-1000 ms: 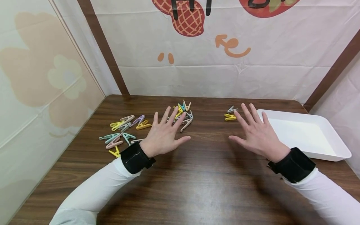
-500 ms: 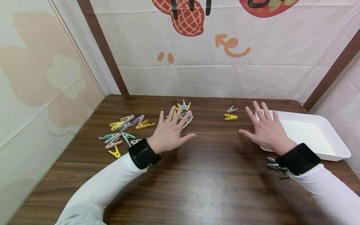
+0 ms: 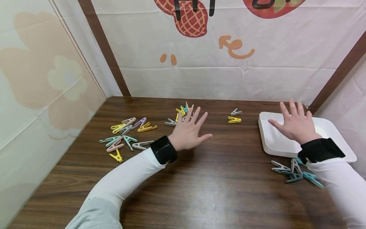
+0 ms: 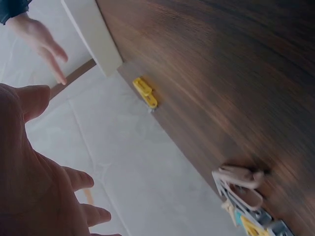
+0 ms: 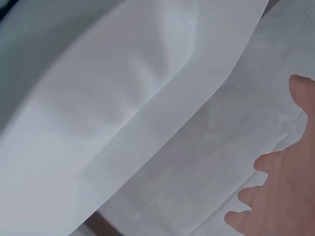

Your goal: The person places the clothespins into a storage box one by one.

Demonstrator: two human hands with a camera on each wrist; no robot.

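- The left hand (image 3: 188, 134) is being held with its fingers spread; nothing is being gripped, and by the left wrist view no peg is being touched.
- The right hand (image 3: 298, 126) is likewise being held with fingers apart, above the white tray (image 3: 266, 135) and clear of its rim; nothing is being carried.
- A steady, free-handed pose seems to be being kept to; by judgement it is being done well as long as both palms are being held off the pegs and the tray.
- The middle pile of pegs (image 3: 181, 112) is being partly hidden by the left fingers; a cleaner view would be being given by a hand set lower or to one side.
- Under the right forearm, the near pile of pegs (image 3: 294, 177) is lying just in front of the tray; with the white sleeve (image 3: 331, 187) partly screening it, a brush by the cuff is being risked.
- Between the hands, towards the back, a yellow peg (image 3: 234, 119) and a grey peg (image 3: 235, 112) are lying near each other; a clean pinch is being favoured by the room around them.
- Farther out, the left-hand pile of pegs (image 3: 128, 138) is being spread over the brown table (image 3: 206, 190); where pegs are crossing, snagging is being invited, so single pinches are being favoured.
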